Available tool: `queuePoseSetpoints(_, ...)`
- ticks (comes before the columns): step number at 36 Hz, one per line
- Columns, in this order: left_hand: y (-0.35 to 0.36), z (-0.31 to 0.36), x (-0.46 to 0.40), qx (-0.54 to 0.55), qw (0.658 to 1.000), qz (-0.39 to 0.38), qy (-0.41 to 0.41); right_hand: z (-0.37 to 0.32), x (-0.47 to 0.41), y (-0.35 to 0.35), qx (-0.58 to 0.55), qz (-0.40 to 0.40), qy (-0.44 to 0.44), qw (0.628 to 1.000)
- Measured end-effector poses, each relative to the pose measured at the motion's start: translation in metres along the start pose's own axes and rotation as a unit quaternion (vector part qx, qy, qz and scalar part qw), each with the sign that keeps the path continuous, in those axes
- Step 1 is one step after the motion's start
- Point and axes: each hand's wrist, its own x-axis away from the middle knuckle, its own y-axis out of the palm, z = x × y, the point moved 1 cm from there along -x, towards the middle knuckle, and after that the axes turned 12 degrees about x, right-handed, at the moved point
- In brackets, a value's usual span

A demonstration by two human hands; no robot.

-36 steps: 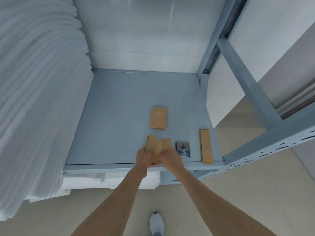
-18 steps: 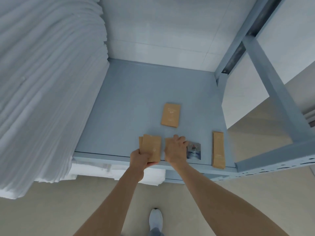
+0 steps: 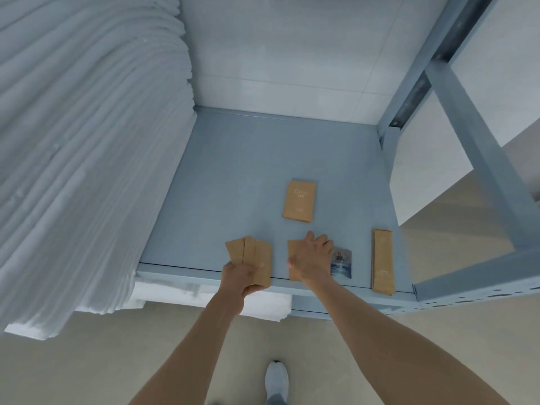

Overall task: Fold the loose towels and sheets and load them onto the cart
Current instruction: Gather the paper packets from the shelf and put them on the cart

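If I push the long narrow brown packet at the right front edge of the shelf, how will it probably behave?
The long brown packet looks flat and thin, like paper, so it is probably light and would slide on the smooth shelf rather than roll or tip. One end already lies at the front lip, so a push toward you might drop it off. It may bend when lifted by one end.

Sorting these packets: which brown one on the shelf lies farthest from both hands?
The brown packet lying alone toward the shelf's back, beyond the right hand; every other packet sits along the front edge.

The left hand (image 3: 239,276) grips fanned brown packets (image 3: 251,257) at the shelf (image 3: 233,176) edge; the right hand (image 3: 311,260) presses another packet (image 3: 293,258) flat. Stacked white linens (image 3: 81,147) fill the left.
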Motion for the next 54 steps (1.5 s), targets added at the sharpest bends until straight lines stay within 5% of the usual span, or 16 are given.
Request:
queuePoseSetpoints(13, 0.010, -0.003, 0.006, -0.064, 0.998, -0.001, -0.004, 0.012, -0.006, -0.003, -0.056, 0.020, -0.040, 0.997)
queuePoseSetpoints(23, 0.026, -0.006, 0.010, 0.003, 0.997, -0.074, -0.017, 0.017, -0.006, -0.030, -0.423, -0.009, -0.074, 0.903)
queuePoseSetpoints(29, 0.037, -0.006, 0.015, 0.107, 0.979, -0.169, -0.032, 0.017, 0.003, -0.023, -0.389, 0.039, -0.107, 0.914)
queuePoseSetpoints(37, 0.038, -0.006, 0.017, 0.034, 0.980, -0.191, -0.041, 0.025, 0.011, -0.012, -0.371, 0.066, -0.130, 0.917)
queuePoseSetpoints(43, 0.037, -0.003, 0.013, 0.044, 0.983, -0.174, -0.026, 0.040, -0.005, -0.012, -0.307, 0.037, -0.042, 0.950)
queuePoseSetpoints(47, 0.034, 0.005, 0.011, 0.045, 0.983, -0.177, -0.015, 0.050, -0.024, -0.017, -0.129, 0.023, 0.073, 0.989)
queuePoseSetpoints(54, 0.028, 0.009, 0.009, 0.047, 0.984, -0.173, -0.011, 0.052, -0.014, 0.008, -0.066, -0.009, 0.148, 0.987)
